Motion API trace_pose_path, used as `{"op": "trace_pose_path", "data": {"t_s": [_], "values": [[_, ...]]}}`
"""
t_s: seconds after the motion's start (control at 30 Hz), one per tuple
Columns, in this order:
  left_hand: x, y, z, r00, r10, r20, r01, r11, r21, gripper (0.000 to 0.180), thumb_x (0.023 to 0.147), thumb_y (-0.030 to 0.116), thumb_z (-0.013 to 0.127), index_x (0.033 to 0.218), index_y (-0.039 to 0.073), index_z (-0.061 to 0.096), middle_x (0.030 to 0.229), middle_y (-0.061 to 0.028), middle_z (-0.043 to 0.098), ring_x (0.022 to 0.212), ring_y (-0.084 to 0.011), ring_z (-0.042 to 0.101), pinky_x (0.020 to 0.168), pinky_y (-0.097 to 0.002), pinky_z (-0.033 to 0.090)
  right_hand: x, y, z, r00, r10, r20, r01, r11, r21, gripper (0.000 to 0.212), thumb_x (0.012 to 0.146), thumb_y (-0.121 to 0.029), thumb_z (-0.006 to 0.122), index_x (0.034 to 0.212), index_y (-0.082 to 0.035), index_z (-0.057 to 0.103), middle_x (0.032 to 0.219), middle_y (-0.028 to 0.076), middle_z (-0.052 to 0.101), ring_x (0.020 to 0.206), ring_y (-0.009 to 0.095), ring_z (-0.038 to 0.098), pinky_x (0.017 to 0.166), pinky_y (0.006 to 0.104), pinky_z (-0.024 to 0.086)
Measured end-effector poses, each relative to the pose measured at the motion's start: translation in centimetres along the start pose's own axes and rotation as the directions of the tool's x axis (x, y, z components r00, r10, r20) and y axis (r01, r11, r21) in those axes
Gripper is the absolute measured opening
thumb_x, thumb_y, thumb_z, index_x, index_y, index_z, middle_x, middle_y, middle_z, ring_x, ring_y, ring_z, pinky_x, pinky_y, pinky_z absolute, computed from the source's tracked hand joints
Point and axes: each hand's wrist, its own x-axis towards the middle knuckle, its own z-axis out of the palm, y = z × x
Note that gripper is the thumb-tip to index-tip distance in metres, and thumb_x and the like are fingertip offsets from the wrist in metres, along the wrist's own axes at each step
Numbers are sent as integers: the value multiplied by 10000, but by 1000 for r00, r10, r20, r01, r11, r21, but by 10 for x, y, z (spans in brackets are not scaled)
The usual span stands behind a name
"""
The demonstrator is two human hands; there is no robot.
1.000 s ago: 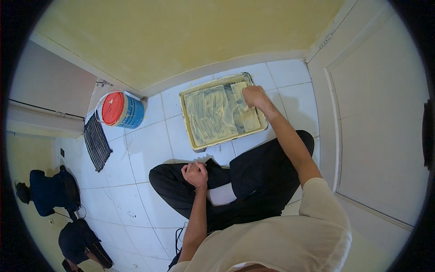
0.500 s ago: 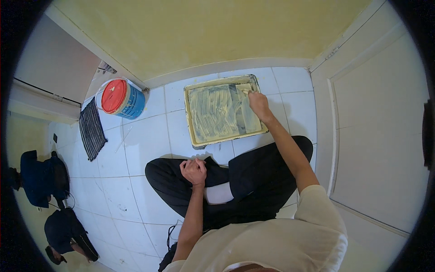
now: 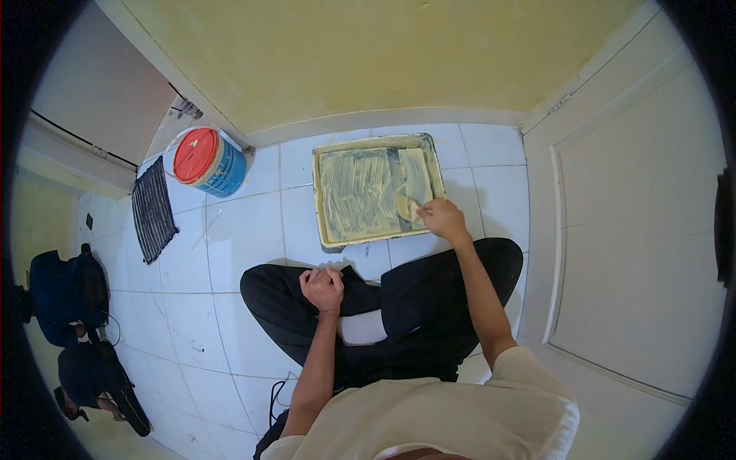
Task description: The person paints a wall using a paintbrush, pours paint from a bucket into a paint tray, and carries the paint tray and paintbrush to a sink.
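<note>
A shallow paint tray (image 3: 319, 226) lies on the tiles in front of my crossed legs, its ribbed bed smeared with pale yellow paint. My right hand (image 3: 445, 218) is closed at the tray's near right side, gripping what looks like a small paintbrush (image 3: 408, 207). The brush's yellow-coated head touches the painted bed, and its handle is mostly hidden by my fingers. Loosely curled into a fist, my left hand (image 3: 322, 289) rests on my left leg, with no object showing in it.
Left of the tray stands a blue bucket (image 3: 224, 175) with a red lid, beside a dark striped mat (image 3: 153, 211). A yellow wall (image 3: 368, 61) rises behind, and a white door (image 3: 636, 222) is on the right. Two people in dark clothes (image 3: 65, 299) are at far left.
My right hand has drawn the brush toward me, from the tray's far right part to its near right part. My left hand stays on my leg.
</note>
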Motion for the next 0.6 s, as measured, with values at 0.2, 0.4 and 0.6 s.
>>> {"op": "trace_pose_path", "data": {"t_s": [0.2, 0.4, 0.6], "values": [[-3, 0, 2, 1000, -15, 16, 15, 1000, -25, 344, 862, 96, 511, 553, 83, 662, 573, -58, 623, 579, -233, 562, 762, -383, 421, 44, 9, 43, 998, 62, 3, -44, 687, 726, 498, 952, -397, 544, 799, 61, 663, 686, 114, 631, 575, 211, 582, 584, 367, 464], [-5, -3, 4, 1000, -3, 19, 3, 1000, 11, 339, 846, 90, 520, 539, 97, 663, 575, -53, 627, 585, -219, 569, 760, -370, 419, 43, -4, 26, 959, -60, 276, -231, 393, 890, 334, 978, -322, 534, 949, -12, 655, 597, -58, 444, 476, 42, 369, 427, 210, 294], [-3, -4, 3, 1000, -26, 16, 26, 1000, 9, 325, 823, 81, 540, 522, 99, 659, 551, -58, 615, 573, -207, 569, 758, -366, 419, 47, -2, 50, 963, -142, 227, -185, 262, 947, 258, 968, -266, 562, 1081, -41, 621, 597, -85, 366, 475, 16, 289, 406, 203, 224]]}}
